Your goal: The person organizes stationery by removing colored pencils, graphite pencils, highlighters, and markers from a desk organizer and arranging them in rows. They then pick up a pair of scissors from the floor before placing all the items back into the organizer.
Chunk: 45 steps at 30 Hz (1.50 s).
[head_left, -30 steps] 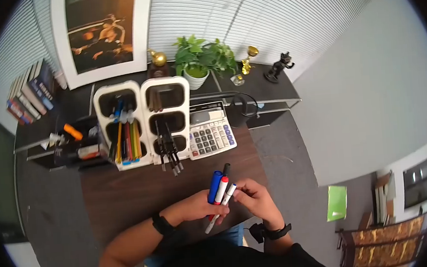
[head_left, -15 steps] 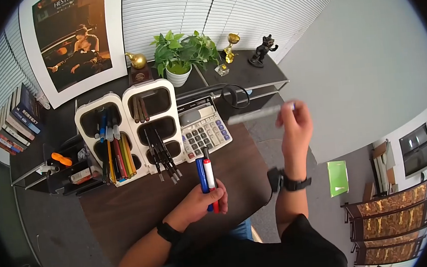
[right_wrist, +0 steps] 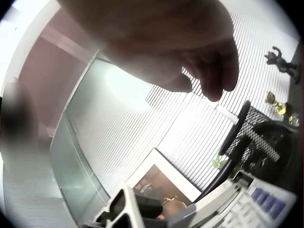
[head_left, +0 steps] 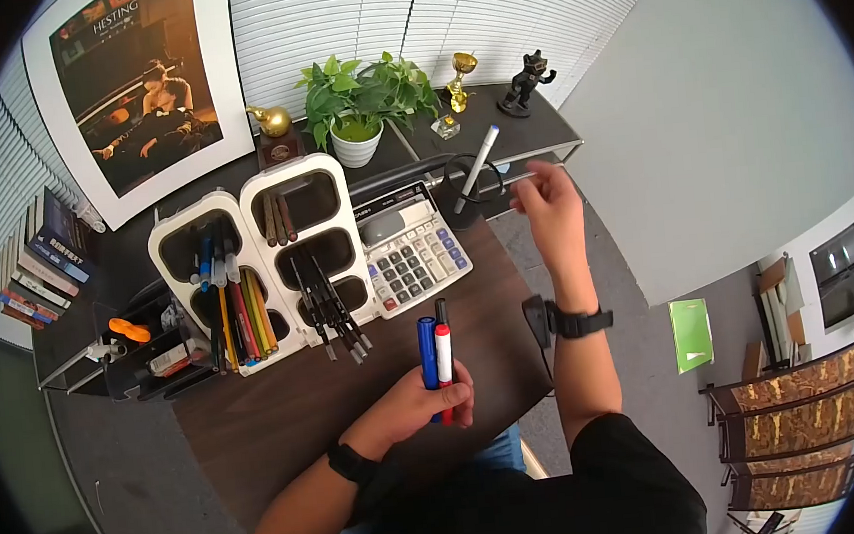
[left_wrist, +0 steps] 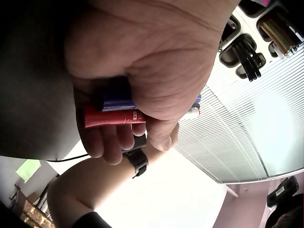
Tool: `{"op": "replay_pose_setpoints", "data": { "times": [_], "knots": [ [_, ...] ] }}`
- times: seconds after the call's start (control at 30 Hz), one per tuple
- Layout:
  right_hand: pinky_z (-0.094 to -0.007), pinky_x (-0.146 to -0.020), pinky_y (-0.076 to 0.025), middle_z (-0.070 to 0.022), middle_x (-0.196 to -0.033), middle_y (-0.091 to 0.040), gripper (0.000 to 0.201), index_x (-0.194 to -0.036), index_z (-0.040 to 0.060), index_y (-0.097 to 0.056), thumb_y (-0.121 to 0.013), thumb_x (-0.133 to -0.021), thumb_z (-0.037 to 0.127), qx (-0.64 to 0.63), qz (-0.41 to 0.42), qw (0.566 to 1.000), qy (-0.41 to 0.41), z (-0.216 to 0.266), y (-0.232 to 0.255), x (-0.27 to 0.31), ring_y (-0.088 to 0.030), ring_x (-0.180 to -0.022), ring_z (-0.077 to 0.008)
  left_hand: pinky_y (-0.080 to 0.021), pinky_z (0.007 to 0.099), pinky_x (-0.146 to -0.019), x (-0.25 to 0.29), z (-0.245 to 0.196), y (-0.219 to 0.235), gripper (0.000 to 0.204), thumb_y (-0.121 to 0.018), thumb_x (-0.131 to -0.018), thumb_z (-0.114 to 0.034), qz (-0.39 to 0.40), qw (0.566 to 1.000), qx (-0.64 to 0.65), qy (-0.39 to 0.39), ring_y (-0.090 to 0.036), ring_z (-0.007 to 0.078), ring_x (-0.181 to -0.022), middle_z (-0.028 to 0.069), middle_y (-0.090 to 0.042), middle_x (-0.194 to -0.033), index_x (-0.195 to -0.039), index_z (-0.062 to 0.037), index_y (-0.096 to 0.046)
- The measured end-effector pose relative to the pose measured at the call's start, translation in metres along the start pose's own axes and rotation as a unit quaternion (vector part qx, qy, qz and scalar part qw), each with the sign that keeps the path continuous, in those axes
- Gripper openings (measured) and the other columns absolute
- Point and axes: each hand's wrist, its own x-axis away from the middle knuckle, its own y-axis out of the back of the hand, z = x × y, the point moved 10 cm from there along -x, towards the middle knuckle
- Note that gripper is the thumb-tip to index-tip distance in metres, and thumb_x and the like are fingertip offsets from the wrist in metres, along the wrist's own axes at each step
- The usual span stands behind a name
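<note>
My left hand grips a small bundle of markers upright over the table's front part. In it are a blue marker, a red-and-white marker and a black-capped marker mostly hidden behind the red one. The left wrist view shows the red end lying across the fingers. A white marker with a blue end leans in a black mesh pen cup beside the calculator. My right hand is just right of that cup, apart from the marker, with loosely bent fingers holding nothing.
A calculator lies left of the cup. Further left stands a white organizer with pencils and pens in its compartments. Behind are a potted plant, a small gold trophy and a black figurine on a shelf.
My right hand took the white marker from the bundle, carried it up and rightward, and let it go in the mesh cup. The left hand still holds the others.
</note>
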Motion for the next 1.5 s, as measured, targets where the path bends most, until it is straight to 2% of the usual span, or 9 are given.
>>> {"op": "replay_pose_setpoints", "data": {
  "times": [0.13,0.3,0.77,0.87,0.97,1.07,1.27,1.33,1.5],
  "knots": [
    [-0.0262,-0.069,-0.052,-0.0063,-0.090,-0.068,0.026,-0.116,-0.0061,-0.062,-0.066,-0.096,0.012,-0.040,0.143,0.988,-0.045,0.023,-0.010,0.063,-0.063,-0.075,-0.0107,-0.056,0.0338,-0.072,-0.001,0.002,0.000,0.023,-0.067,-0.098,-0.025,0.006,1.000,0.017,0.002,-0.067,0.0196,-0.078,0.0068,-0.064,-0.089,-0.105,-0.0045,-0.058],
    [-0.0283,-0.079,-0.051,-0.0057,-0.094,-0.067,0.035,-0.119,-0.0023,-0.064,-0.071,-0.097,0.023,-0.042,0.425,0.899,-0.099,0.034,-0.045,0.146,-0.063,-0.087,-0.0120,-0.052,0.0304,-0.065,0.002,0.004,-0.002,0.027,-0.069,-0.097,-0.027,0.013,1.000,0.004,0.009,-0.065,0.0171,-0.074,0.0064,-0.063,-0.089,-0.107,-0.0048,-0.058],
    [-0.0241,-0.075,-0.047,0.0009,-0.096,-0.065,0.017,-0.108,0.0022,-0.067,-0.072,-0.094,0.011,-0.223,0.514,0.810,-0.176,0.020,-0.060,0.184,-0.055,-0.087,-0.0062,-0.047,0.0249,-0.060,0.008,0.003,-0.018,0.043,-0.069,-0.097,-0.029,0.099,0.994,-0.034,0.028,-0.058,0.0108,-0.067,0.0069,-0.064,-0.095,-0.129,-0.0007,-0.057],
    [-0.0248,-0.068,-0.046,0.0019,-0.083,-0.062,0.012,-0.095,0.0031,-0.063,-0.072,-0.095,0.012,-0.211,0.423,0.877,-0.084,0.042,-0.049,0.164,-0.057,-0.076,-0.0059,-0.046,0.0251,-0.059,0.008,0.000,-0.020,0.044,-0.065,-0.100,-0.032,0.083,0.996,-0.038,0.019,-0.057,0.0108,-0.066,0.0078,-0.065,-0.098,-0.130,-0.0013,-0.058],
    [-0.0229,-0.059,-0.042,0.0035,-0.073,-0.058,0.019,-0.089,0.0050,-0.063,-0.073,-0.095,0.020,-0.122,0.181,0.974,-0.062,0.038,0.001,0.099,-0.053,-0.066,-0.0048,-0.046,0.0258,-0.057,0.005,-0.001,-0.006,0.046,-0.066,-0.098,-0.040,0.003,0.999,-0.027,0.021,-0.058,0.0125,-0.065,0.0107,-0.066,-0.096,-0.121,-0.0007,-0.061],
    [-0.0235,-0.053,-0.039,0.0038,-0.067,-0.054,0.019,-0.088,0.0043,-0.062,-0.068,-0.097,0.020,-0.071,-0.006,0.997,0.017,0.035,0.036,0.026,-0.049,-0.059,-0.0043,-0.046,0.0259,-0.057,0.004,0.005,0.002,0.041,-0.064,-0.099,-0.040,0.013,0.999,-0.027,0.014,-0.059,0.0125,-0.066,0.0096,-0.066,-0.095,-0.114,-0.0020,-0.063],
    [-0.0267,-0.052,-0.040,-0.0010,-0.067,-0.057,0.031,-0.079,0.0010,-0.060,-0.070,-0.094,0.026,0.060,0.033,0.997,-0.022,-0.002,0.000,-0.064,-0.052,-0.057,-0.0085,-0.045,0.0249,-0.057,0.006,0.007,-0.003,0.038,-0.064,-0.099,-0.039,0.025,0.998,-0.040,0.040,-0.060,0.0120,-0.068,0.0078,-0.065,-0.093,-0.110,-0.0031,-0.063],
    [-0.0268,-0.054,-0.043,-0.0029,-0.070,-0.060,0.030,-0.092,-0.0037,-0.061,-0.070,-0.094,0.025,-0.011,0.137,0.985,-0.107,-0.026,-0.033,-0.066,-0.054,-0.059,-0.0102,-0.045,0.0249,-0.058,0.006,0.008,-0.002,0.038,-0.064,-0.099,-0.039,0.026,0.998,-0.041,0.045,-0.060,0.0119,-0.068,0.0077,-0.065,-0.093,-0.110,-0.0031,-0.063],
    [-0.0263,-0.057,-0.046,-0.0054,-0.078,-0.063,0.038,-0.122,-0.0068,-0.054,-0.065,-0.095,0.018,-0.059,0.081,0.989,-0.110,-0.015,-0.025,-0.031,-0.057,-0.063,-0.0118,-0.045,0.0251,-0.058,0.006,0.008,-0.003,0.038,-0.064,-0.099,-0.039,0.034,0.997,-0.039,0.049,-0.061,0.0116,-0.069,0.0075,-0.066,-0.094,-0.110,-0.0030,-0.063]
  ]
}}
